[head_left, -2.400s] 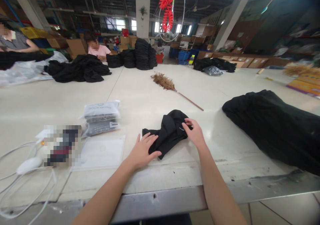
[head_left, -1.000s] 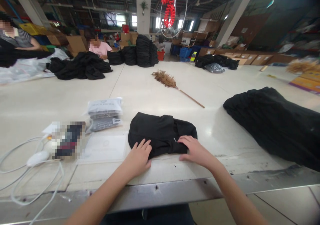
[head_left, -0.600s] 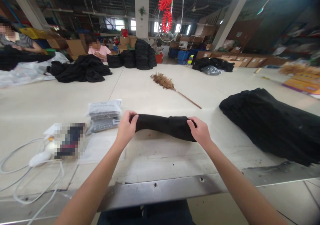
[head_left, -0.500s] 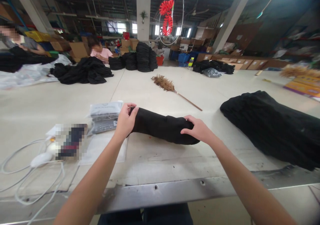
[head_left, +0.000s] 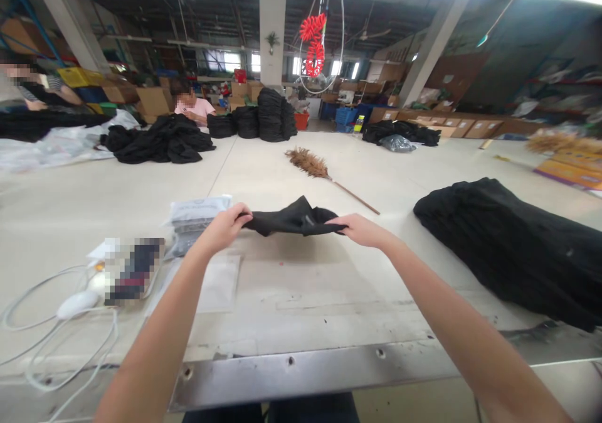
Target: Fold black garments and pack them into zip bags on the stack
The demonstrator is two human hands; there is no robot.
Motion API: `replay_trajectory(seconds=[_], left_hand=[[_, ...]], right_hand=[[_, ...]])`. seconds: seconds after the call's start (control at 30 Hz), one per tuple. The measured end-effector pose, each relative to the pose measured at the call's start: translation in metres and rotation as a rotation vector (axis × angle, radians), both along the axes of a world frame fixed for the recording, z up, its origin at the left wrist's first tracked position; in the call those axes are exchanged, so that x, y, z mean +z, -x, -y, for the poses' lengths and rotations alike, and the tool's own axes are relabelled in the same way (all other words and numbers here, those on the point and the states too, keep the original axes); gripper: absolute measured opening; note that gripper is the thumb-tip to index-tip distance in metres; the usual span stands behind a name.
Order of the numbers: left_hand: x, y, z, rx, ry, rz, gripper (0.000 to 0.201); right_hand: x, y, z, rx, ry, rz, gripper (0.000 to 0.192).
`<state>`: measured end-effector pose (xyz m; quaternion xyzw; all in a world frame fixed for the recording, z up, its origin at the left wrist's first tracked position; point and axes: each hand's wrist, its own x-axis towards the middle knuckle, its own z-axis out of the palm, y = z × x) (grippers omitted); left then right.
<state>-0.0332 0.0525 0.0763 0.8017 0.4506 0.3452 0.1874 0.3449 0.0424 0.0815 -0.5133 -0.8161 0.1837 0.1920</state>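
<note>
A folded black garment [head_left: 291,220] hangs just above the big white table [head_left: 301,297], held flat by both ends. My left hand [head_left: 222,228] pinches its left end and my right hand [head_left: 358,229] grips its right end. Just left of my left hand lies a stack of packed garments in clear bags [head_left: 192,219]. An empty flat clear bag [head_left: 214,285] rests on the table below that hand.
A large heap of black garments [head_left: 512,244] lies at the right. A feather duster [head_left: 320,172] lies beyond the held garment. White cables and a white mouse-like device [head_left: 75,304] sit at the left. Two people sit at the far left behind black piles [head_left: 160,137].
The crumpled garment was spread flat, folded over, then gripped at both ends and lifted off the table. It now hangs higher and farther from me than half a second ago.
</note>
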Motion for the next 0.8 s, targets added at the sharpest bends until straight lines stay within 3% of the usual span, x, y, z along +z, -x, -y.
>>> replay_trajectory(seconds=[0.07, 0.13, 0.3, 0.43, 0.57, 0.67, 0.8], left_hand=[[-0.006, 0.019, 0.006, -0.031, 0.091, -0.033, 0.022], [-0.009, 0.03, 0.005, -0.033, 0.122, -0.01, 0.024], [-0.007, 0.017, -0.032, 0.016, 0.115, 0.015, 0.021], [0.006, -0.012, -0.063, 0.204, -0.085, 0.042, 0.013], [0.006, -0.028, -0.049, 0.223, -0.273, 0.236, 0.019], [-0.02, -0.019, -0.014, 0.153, -0.268, 0.268, 0.02], [-0.066, 0.01, 0.024, -0.181, 0.07, -0.079, 0.016]], right_hand=[[0.001, -0.002, 0.005, 0.064, 0.152, 0.005, 0.027], [0.001, -0.005, 0.006, 0.082, 0.181, 0.002, 0.023], [0.003, -0.01, -0.013, 0.021, 0.161, 0.029, 0.02], [0.012, -0.007, -0.036, -0.126, -0.132, 0.015, 0.026], [0.014, 0.009, -0.031, -0.25, -0.536, -0.128, 0.057], [-0.01, 0.011, -0.008, -0.144, -0.6, -0.082, 0.068], [-0.072, -0.005, 0.025, 0.011, -0.398, 0.15, 0.07]])
